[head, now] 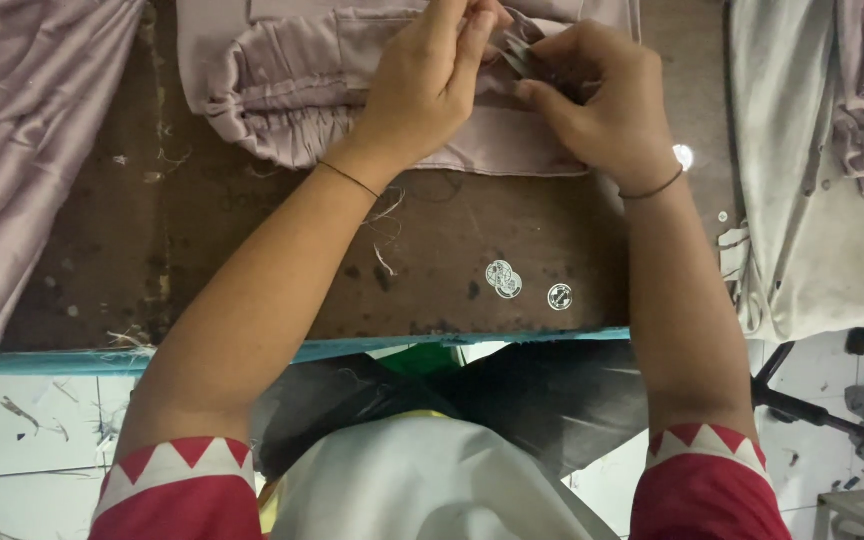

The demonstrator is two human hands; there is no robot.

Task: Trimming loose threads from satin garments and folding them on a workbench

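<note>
- Satin cloth (22,150) drapes over the worktop's (252,270) left edge.
- Left hand (422,80) pinches the mauve garment (292,90) at the far edge.
- Right hand (602,100), grip clamped on small snips (520,55) touching the garment.
- Three round stickers (512,285) near the front edge; bare room around them.
- Pale cloth (802,200) covers the right edge.

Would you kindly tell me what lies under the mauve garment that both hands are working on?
The mauve garment lies on a worn brown table. Both hands cover its middle; anything beneath it is hidden.
</note>
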